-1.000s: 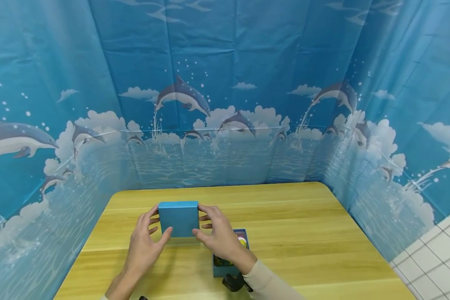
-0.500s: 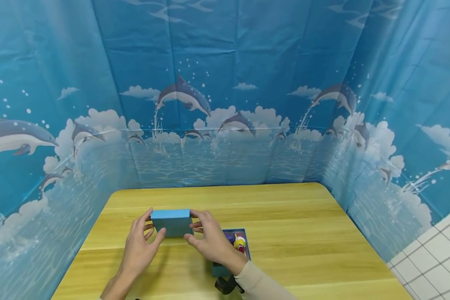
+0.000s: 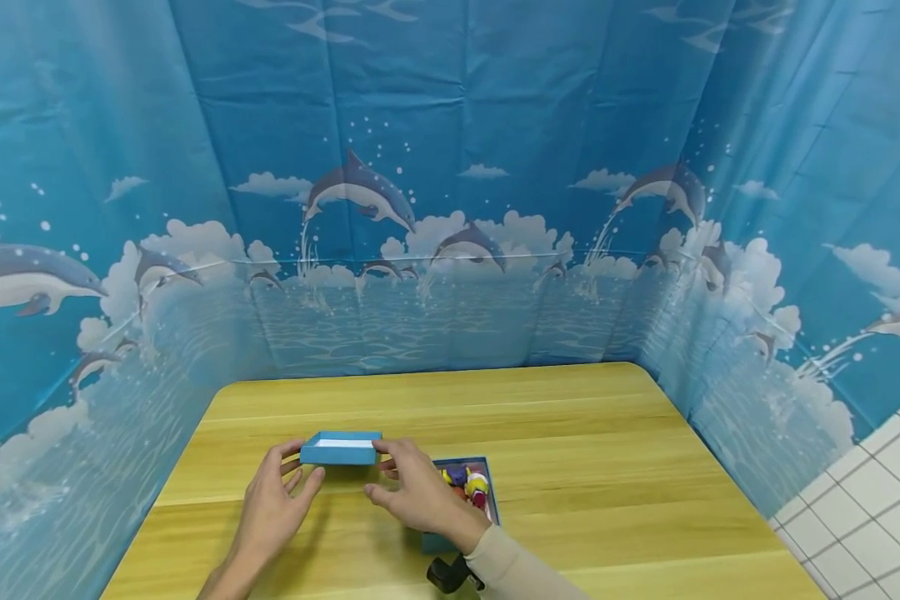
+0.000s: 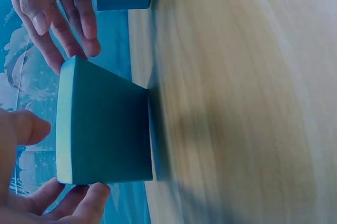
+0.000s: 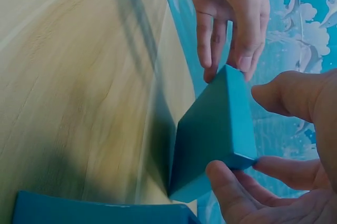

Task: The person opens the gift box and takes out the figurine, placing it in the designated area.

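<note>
A shallow blue box lid (image 3: 337,456) with a white inside is held between both hands, its hollow side up in the head view. Fingertips of my left hand (image 3: 270,500) hold the left end, and its thumb stands off from the lid. At the opposite end my right hand (image 3: 416,492) holds the lid near a corner with its fingers, thumb also apart. Both wrist views show the lid's plain outer face (image 4: 110,129) tilted, its far edge close over the table. A blue box (image 3: 438,543) of small toys sits beside the right forearm, partly hidden by it.
Inside the box lie colourful toy figures, one yellow and white (image 3: 478,482). The yellow wood-grain table (image 3: 585,467) extends on all sides of the hands. Behind it hangs a blue dolphin curtain (image 3: 450,325). A black device (image 3: 448,573) sits at the right wrist.
The lid has come down toward the table and tipped, so its white inside now faces up. Both hands have lowered with it, and their thumbs have come away from its face.
</note>
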`<control>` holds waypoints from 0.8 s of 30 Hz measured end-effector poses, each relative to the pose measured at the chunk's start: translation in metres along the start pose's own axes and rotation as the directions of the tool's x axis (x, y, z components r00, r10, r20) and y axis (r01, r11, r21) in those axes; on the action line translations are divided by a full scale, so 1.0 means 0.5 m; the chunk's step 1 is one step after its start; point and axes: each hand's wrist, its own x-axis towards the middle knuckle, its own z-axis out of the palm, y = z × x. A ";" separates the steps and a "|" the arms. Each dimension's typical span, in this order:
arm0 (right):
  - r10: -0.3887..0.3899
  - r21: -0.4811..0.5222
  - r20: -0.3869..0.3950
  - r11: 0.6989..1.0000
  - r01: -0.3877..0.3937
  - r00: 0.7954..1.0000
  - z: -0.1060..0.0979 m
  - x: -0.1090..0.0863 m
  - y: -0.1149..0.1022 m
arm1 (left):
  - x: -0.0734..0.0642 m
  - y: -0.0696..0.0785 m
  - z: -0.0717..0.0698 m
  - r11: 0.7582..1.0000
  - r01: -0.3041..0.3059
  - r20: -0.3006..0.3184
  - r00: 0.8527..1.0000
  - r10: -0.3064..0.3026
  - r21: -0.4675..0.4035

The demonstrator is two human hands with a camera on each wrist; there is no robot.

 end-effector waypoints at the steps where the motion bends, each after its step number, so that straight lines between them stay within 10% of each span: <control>1: 0.002 -0.006 0.005 1.000 -0.002 1.000 0.000 -0.001 0.000 | 0.000 -0.002 0.001 1.000 0.004 0.004 1.000 -0.004 0.003; 24: 0.047 -0.117 0.091 0.993 -0.036 0.995 -0.007 -0.013 0.006 | -0.004 -0.010 0.015 0.988 0.103 0.064 0.992 -0.110 0.111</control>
